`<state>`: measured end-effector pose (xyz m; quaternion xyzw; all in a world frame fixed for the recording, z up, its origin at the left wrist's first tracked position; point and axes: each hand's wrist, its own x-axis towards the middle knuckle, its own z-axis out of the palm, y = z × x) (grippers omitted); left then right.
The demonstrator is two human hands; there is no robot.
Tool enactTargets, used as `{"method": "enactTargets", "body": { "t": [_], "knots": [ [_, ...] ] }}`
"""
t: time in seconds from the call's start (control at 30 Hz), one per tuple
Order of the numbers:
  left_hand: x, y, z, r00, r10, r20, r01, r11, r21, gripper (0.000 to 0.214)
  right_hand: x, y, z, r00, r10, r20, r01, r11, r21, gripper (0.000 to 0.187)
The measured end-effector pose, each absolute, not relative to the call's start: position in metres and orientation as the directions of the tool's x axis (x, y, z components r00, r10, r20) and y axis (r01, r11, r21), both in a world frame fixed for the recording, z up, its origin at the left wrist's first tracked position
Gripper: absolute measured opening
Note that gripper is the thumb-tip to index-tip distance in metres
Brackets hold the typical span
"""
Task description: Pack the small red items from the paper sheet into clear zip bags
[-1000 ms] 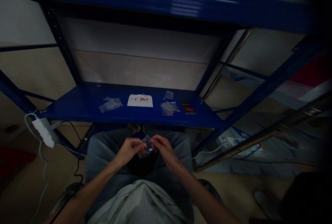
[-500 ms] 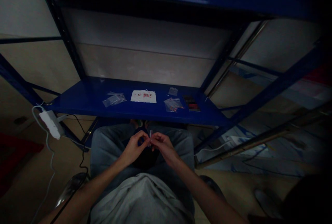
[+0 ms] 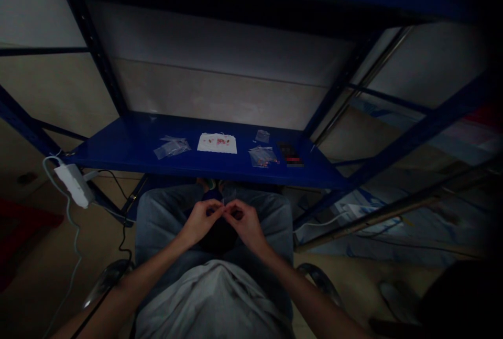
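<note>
Over my lap, my left hand (image 3: pixel 202 219) and my right hand (image 3: pixel 244 219) meet at the fingertips. Both are closed in a pinch on a small clear plastic bag (image 3: pixel 223 201), of which only a faint edge shows above the fingers. In front of them on the blue shelf (image 3: pixel 188 167) lies a white sheet (image 3: pixel 202 146) with small red and dark pieces on it. Left of the sheet are several clear plastic bags (image 3: pixel 172 148). To its right rest a bag with small orange-red pieces (image 3: pixel 262 156) and a smaller clear bag (image 3: pixel 262 136).
A dark, blurred rectangular item (image 3: pixel 290 153) lies at the shelf's right end. Blue uprights (image 3: pixel 94 51) frame the shelf, with another blue shelf overhead. A white power strip (image 3: pixel 74 184) hangs at the left with cables. Another person's shoe (image 3: pixel 396 299) shows at lower right.
My hands have turned in at the fingertips, and the clear strip that stood up between them now shows far less. The view has shifted slightly; the things on the shelf stay in place.
</note>
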<state>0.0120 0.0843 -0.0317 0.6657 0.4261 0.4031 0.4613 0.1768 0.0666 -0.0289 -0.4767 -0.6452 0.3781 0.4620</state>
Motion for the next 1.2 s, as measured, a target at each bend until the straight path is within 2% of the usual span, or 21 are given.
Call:
{"method": "enactTargets", "body": {
  "t": [0.33, 0.63, 0.93, 1.2],
  "knots": [
    [0.013, 0.084, -0.034, 0.345, 0.937, 0.05, 0.052, -0.072, 0.996, 0.025, 0.181, 0.068, -0.029, -0.105, 0.979, 0.173, 0.222, 0.193, -0.956, 0.021],
    [0.015, 0.081, -0.029, 0.356, 0.933, 0.046, 0.094, -0.085, 0.992, 0.024, 0.177, 0.064, -0.03, -0.163, 0.981, 0.108, 0.143, 0.132, -0.981, 0.025],
    [0.017, 0.08, -0.027, 0.368, 0.929, 0.019, 0.112, -0.065, 0.992, 0.03, 0.179, 0.067, -0.037, -0.125, 0.987, 0.099, 0.038, 0.104, -0.994, 0.026],
    [0.017, 0.085, -0.045, 0.382, 0.924, 0.02, 0.103, -0.064, 0.993, 0.035, 0.181, 0.074, -0.056, -0.138, 0.983, 0.125, 0.127, 0.142, -0.982, 0.026]
  ]
}}
